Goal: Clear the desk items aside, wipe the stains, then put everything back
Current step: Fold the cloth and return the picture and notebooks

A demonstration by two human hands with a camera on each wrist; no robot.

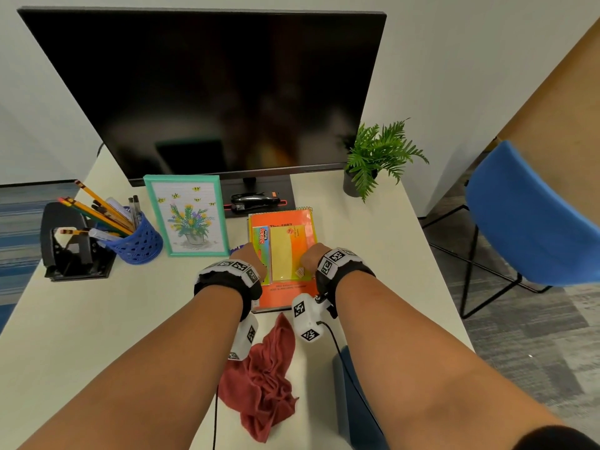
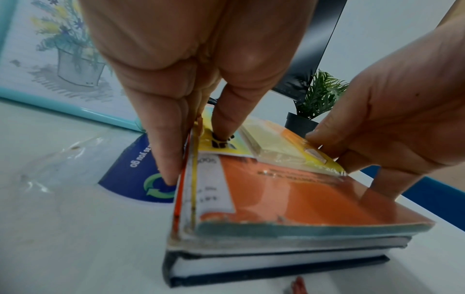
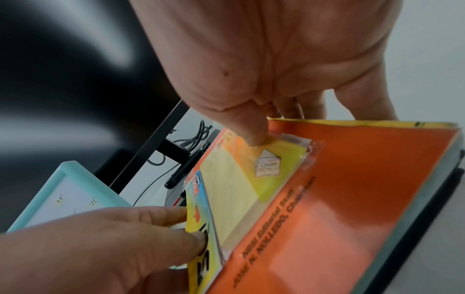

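A stack of books lies mid-desk with an orange book (image 1: 289, 293) on top and a dark hardcover (image 2: 276, 264) at the bottom. A sticky notes pack (image 1: 285, 251) lies on the orange cover. My left hand (image 1: 251, 259) grips the stack's left side, thumb pressing the pack (image 2: 276, 143) and fingers running down the edge. My right hand (image 1: 311, 258) grips the right side, its thumb on the pack (image 3: 234, 189) and its fingers behind the far edge. In the left wrist view the stack seems to rest on the desk. A crumpled red cloth (image 1: 263, 378) lies near the front edge, between my forearms.
Behind the stack are a stapler (image 1: 256, 201) and the monitor (image 1: 211, 92). To the left stand a teal picture frame (image 1: 188, 216), a blue pen cup (image 1: 139, 241) and a black hole punch (image 1: 68, 248). A potted plant (image 1: 376, 157) is back right. A blue chair (image 1: 526, 222) stands beside the desk.
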